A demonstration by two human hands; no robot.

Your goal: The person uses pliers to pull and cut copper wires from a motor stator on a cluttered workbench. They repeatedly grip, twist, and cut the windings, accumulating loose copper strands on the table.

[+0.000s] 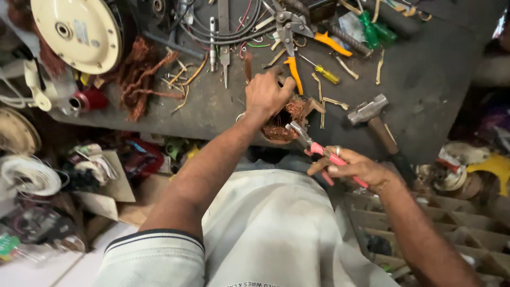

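Head view, left hand (pixel 267 94) gripping copper winding (pixel 281 121), fingers clamped, right hand (pixel 357 169) closing around pink-handled pliers (pixel 319 150), jaws touching copper.

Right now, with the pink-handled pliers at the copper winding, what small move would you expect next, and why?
Probably a close-and-pull: the right hand holds the pink-handled pliers with their tip at the tangled copper wire winding on the dark workbench, while the left hand presses down on the winding. Shutting the tip on a strand and drawing it toward the body seems likely.
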